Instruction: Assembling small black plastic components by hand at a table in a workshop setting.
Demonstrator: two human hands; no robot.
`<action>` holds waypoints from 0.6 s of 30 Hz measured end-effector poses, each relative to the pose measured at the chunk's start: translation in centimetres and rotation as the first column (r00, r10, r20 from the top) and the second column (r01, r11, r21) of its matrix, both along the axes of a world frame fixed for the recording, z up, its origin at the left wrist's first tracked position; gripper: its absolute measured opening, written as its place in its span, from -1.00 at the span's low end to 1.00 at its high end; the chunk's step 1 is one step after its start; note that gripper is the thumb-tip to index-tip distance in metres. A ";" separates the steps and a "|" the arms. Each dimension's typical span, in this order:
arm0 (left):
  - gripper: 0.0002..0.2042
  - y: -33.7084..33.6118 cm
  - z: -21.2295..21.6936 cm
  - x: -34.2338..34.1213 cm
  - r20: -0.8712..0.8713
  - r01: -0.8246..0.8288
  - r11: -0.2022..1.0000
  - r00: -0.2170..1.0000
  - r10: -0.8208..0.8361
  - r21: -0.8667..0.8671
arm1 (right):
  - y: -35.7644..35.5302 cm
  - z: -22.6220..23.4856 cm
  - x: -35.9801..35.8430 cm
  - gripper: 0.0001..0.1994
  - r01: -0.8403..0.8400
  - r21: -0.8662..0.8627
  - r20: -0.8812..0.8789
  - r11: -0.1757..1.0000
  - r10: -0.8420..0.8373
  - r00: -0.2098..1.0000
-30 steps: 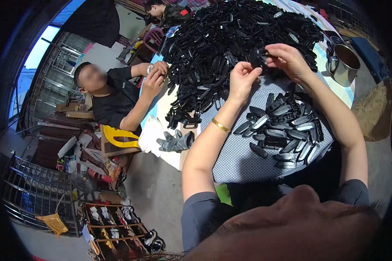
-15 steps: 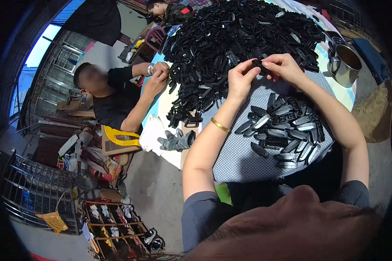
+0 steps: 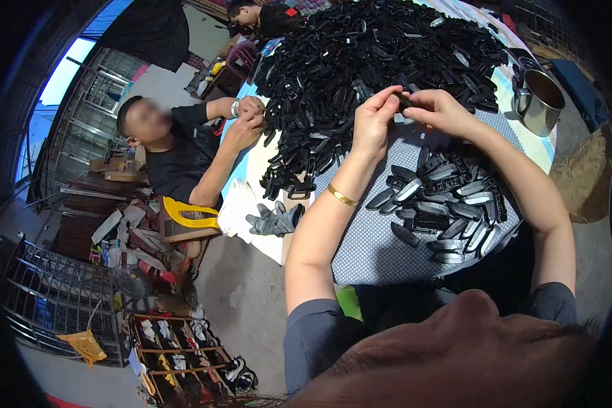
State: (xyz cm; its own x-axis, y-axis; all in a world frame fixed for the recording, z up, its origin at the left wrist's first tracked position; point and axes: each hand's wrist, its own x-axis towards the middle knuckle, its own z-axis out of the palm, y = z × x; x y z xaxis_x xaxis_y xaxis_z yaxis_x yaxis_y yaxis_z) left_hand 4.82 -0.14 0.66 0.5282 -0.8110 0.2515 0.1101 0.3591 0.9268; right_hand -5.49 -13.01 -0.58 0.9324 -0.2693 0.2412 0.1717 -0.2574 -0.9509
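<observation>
Between my two hands, above the near edge of the big heap, is a small dark plastic part [image 3: 402, 100]. My left hand [image 3: 376, 122] pinches it between thumb and fingers. From the other side the fingers of my right hand [image 3: 438, 112] close on its right end. Its exact kind is hard to make out. The large heap of black plastic parts [image 3: 319, 88] covers the far side of the table. Closer to me, on a dotted cloth [image 3: 367, 251], lies a smaller pile of black and grey oval pieces [image 3: 449, 197], between my forearms.
A metal mug [image 3: 541, 105] stands at the table's right edge. Grey gloves [image 3: 276, 220] lie at the left edge. Across to the left a co-worker [image 3: 177, 149] rests both hands by the heap; another person [image 3: 265, 19] is farther back. A shoe rack [image 3: 180, 360] stands lower left.
My fingers have shifted around the small dark part, and my right hand has turned a little. The co-worker's head and hands have moved slightly. Both piles look the same.
</observation>
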 end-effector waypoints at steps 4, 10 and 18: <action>-0.81 0.4 0.5 -0.2 0.063 0.019 1.000 0.998 -0.019 -0.006 | 1.1 0.0 -0.5 -0.76 0.252 -0.410 0.301 0.877 -0.130 0.945; -0.81 0.4 0.9 0.2 0.137 -0.024 0.998 0.990 0.017 0.054 | 0.4 0.7 -0.5 -0.77 0.138 -0.502 0.145 0.854 -0.074 0.987; -0.73 1.5 2.9 -3.9 0.679 0.061 0.902 0.637 -0.365 0.427 | -9.6 0.2 -1.4 -0.70 0.666 -0.455 0.392 0.592 -0.538 0.746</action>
